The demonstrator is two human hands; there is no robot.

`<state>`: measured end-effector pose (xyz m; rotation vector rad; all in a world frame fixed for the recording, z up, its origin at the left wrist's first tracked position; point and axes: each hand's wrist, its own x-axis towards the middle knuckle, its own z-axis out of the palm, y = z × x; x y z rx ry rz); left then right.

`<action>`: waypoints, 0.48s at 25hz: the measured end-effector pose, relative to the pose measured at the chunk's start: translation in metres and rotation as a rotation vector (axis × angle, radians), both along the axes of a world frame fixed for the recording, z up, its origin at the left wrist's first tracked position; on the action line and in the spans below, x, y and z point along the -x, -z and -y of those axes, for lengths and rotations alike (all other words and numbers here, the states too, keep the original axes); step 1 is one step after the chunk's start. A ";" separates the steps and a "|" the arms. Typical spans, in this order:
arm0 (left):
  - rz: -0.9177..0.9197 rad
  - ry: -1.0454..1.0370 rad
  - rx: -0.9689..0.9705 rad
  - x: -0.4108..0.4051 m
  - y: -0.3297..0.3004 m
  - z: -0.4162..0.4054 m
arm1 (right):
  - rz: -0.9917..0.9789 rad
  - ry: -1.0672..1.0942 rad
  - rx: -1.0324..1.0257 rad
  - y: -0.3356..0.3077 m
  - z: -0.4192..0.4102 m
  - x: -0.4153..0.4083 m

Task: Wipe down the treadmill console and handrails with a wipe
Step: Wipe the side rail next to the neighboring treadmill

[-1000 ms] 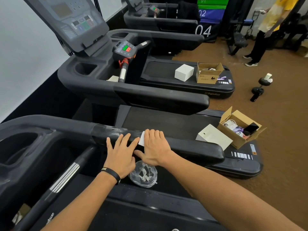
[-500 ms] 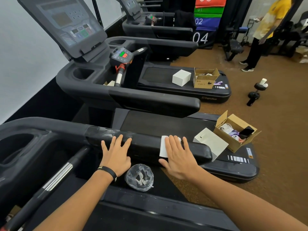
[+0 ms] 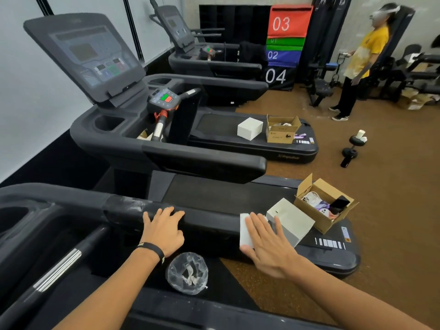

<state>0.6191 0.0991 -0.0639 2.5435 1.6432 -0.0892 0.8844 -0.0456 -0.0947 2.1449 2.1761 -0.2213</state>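
Observation:
The black right handrail (image 3: 209, 221) of my treadmill runs across the lower middle of the head view. My right hand (image 3: 266, 244) lies flat at the rail's far right end and presses a white wipe (image 3: 245, 231) onto it. My left hand (image 3: 164, 231), with a black wristband, rests with fingers curled over the top of the same rail, further left. A smeared, streaky patch (image 3: 128, 203) shows on the rail left of that hand. This treadmill's console is out of view.
A clear plastic-lined cup holding used wipes (image 3: 187, 273) sits below the rail. A white box (image 3: 291, 222) and an open cardboard box (image 3: 325, 206) rest on the neighbouring treadmill's deck. Its console (image 3: 83, 58) rises behind. A person (image 3: 359, 60) stands at the far right.
My right hand has slid the wipe to the right along the handrail, from beside my left hand out to the rail's end. My left hand has stayed on the rail.

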 end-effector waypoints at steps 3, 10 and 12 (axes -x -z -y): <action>0.001 -0.014 0.042 -0.005 -0.007 -0.006 | -0.055 0.024 -0.037 -0.012 -0.013 -0.005; -0.003 -0.023 0.003 -0.004 -0.005 -0.008 | 0.071 -0.035 -0.100 0.014 -0.023 -0.003; 0.000 -0.028 -0.008 -0.003 -0.003 -0.007 | 0.101 -0.027 -0.160 0.017 -0.023 0.000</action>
